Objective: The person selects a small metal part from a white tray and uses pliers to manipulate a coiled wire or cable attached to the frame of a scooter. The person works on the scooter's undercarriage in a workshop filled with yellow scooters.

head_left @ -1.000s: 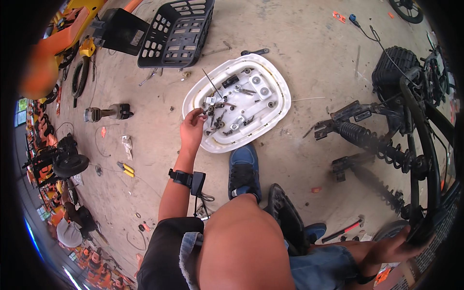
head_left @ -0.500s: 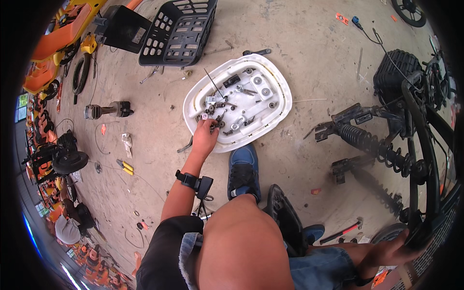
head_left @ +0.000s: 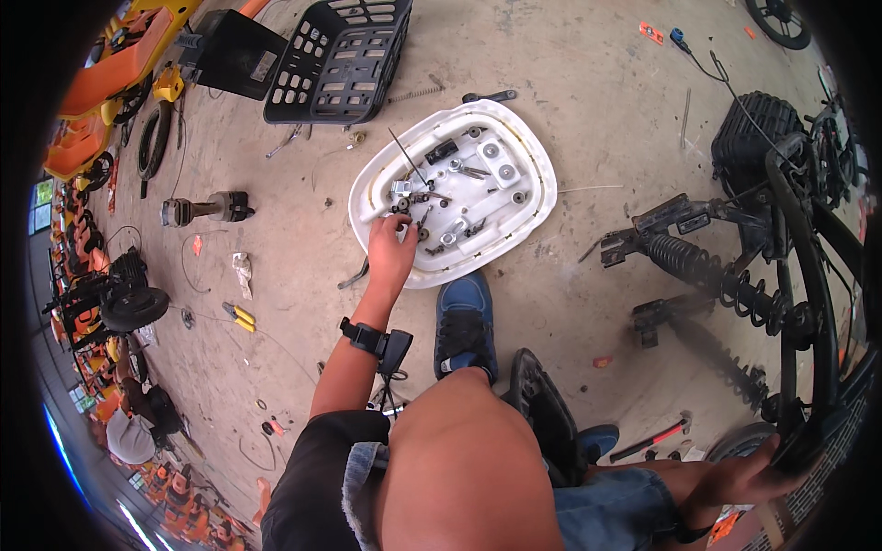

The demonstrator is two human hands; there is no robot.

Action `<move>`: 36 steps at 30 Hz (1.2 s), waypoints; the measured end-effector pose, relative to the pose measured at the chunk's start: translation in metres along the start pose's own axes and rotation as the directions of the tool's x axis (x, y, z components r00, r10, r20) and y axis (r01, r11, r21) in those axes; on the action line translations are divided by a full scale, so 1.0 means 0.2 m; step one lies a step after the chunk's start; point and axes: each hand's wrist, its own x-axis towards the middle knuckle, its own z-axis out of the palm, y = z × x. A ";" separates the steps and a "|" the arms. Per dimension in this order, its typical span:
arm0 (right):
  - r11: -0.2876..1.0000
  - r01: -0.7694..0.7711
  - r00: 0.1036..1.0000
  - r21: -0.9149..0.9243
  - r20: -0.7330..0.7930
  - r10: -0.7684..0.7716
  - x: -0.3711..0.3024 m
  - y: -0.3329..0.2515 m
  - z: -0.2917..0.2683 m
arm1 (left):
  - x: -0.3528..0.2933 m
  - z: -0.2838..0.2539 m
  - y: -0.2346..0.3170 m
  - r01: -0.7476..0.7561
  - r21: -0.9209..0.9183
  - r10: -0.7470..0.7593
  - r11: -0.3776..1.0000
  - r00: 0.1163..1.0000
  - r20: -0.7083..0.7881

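A white plastic tray-like cover (head_left: 542, 208) lies on the floor ahead of me, with small metal bolts, nuts and washers scattered in it. My left hand (head_left: 393, 246) reaches over its left rim, fingers bent together down among the small hardware. Whatever the fingertips pinch is too small and too covered to make out. A thin metal rod (head_left: 405, 152) leans across the cover near its far left side. At the lower right, my right hand (head_left: 742, 475) is wrapped against the dark lower part of a black vehicle frame (head_left: 801, 230); some of its fingers are hidden.
A black basket (head_left: 344, 69) lies beyond the cover. A motor-like metal part (head_left: 204, 210) and yellow-handled pliers (head_left: 241, 318) are on the left floor. A coil shock absorber (head_left: 703, 271) juts from the frame at right. A red-handled hammer (head_left: 650, 439) lies near my foot.
My left hand has shifted slightly up and away within the cover, and its fingers now hide the small pale round part that showed before. The right hand stays in place.
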 end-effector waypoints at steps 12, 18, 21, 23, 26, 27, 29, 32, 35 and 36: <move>0.999 -0.042 0.999 -0.020 0.005 0.042 0.01 -0.06 0.03 | 0.06 0.14 -0.01 -0.138 0.119 0.135 0.983 0.990 0.032; 0.999 -0.037 0.999 0.034 -0.014 0.037 0.01 -0.03 0.01 | 0.03 0.11 -0.01 -0.046 -0.020 0.046 0.999 0.999 0.015; 0.997 -0.019 1.000 0.068 -0.023 0.021 0.00 -0.01 0.01 | 0.03 0.07 -0.03 0.036 -0.038 -0.040 0.999 0.991 -0.126; 1.000 -0.024 1.000 -0.009 -0.016 0.024 0.01 -0.06 0.03 | 0.05 0.02 -0.09 0.005 0.047 -0.006 0.999 1.000 0.023; 0.999 -0.006 1.000 -0.036 0.001 0.006 0.01 -0.04 0.02 | 0.07 0.00 -0.10 -0.096 0.162 0.075 0.982 0.988 0.132; 0.999 0.004 1.000 -0.033 0.007 -0.004 0.01 -0.03 0.01 | 0.08 0.00 -0.10 -0.139 0.197 0.110 0.971 0.982 0.154; 0.999 -0.019 1.000 -0.040 0.003 0.019 0.00 -0.02 0.00 | 0.09 0.00 -0.10 -0.176 0.241 0.139 0.954 0.976 0.165; 1.000 -0.024 1.000 0.001 -0.003 0.024 0.00 0.00 -0.01 | 0.09 0.03 -0.10 -0.100 0.232 0.063 0.968 0.985 0.163; 1.000 -0.006 1.000 0.013 -0.006 0.006 0.00 0.00 -0.01 | 0.08 0.03 -0.06 0.040 0.122 -0.064 0.992 0.978 0.198; 1.000 0.001 1.000 0.011 -0.006 -0.001 0.00 -0.01 0.00 | 0.06 0.02 -0.06 0.050 0.072 -0.063 0.996 0.981 0.185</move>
